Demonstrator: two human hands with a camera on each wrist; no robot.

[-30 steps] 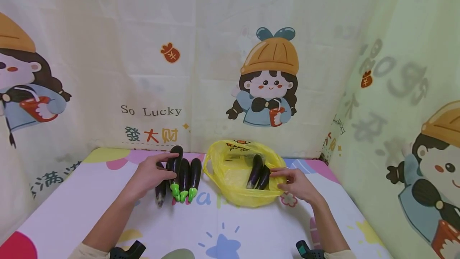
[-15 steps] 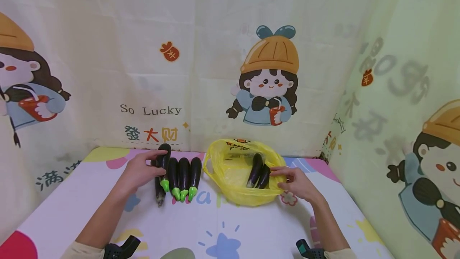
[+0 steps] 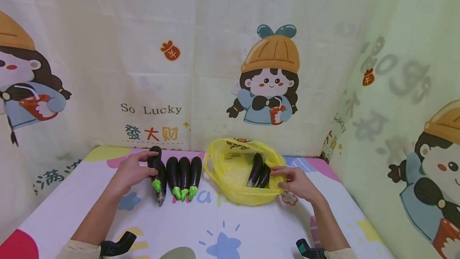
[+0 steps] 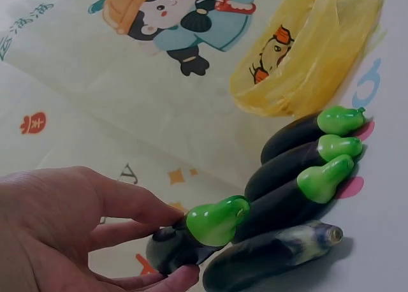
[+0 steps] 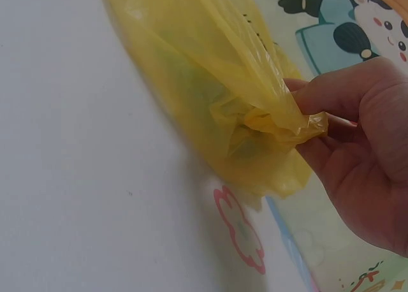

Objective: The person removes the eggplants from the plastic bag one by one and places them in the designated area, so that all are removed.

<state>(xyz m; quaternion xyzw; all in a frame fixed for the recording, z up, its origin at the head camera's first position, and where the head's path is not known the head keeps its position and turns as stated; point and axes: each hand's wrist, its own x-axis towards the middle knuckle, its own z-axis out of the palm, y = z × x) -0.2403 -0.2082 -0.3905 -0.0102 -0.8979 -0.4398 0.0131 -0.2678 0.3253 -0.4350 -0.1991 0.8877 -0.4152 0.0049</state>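
Note:
My left hand (image 3: 130, 172) grips a dark purple eggplant (image 3: 155, 164) with a glossy green cap, thumb and fingers on either side of it. Right beside it a duller eggplant (image 4: 274, 257) with a brownish stem end lies on the table. A row of three green-capped eggplants (image 3: 184, 173) lies to its right, stems toward me. My right hand (image 3: 300, 184) pinches the edge of a yellow plastic bag (image 3: 233, 197), its gathered film (image 5: 306, 126) between thumb and fingers in the right wrist view. The bag's mouth is open, and two eggplants (image 3: 256, 169) lie inside.
The table (image 3: 201, 227) has a white cover printed with coloured shapes. Behind it hangs a pale cloth (image 3: 208, 91) with cartoon figures, close to the table's far edge. Another cloth wall (image 3: 381, 131) stands along the right side.
My left hand has carried the green-capped eggplant leftward, from over the row to the left side of the brown-stemmed one. The right hand and the bag have stayed put.

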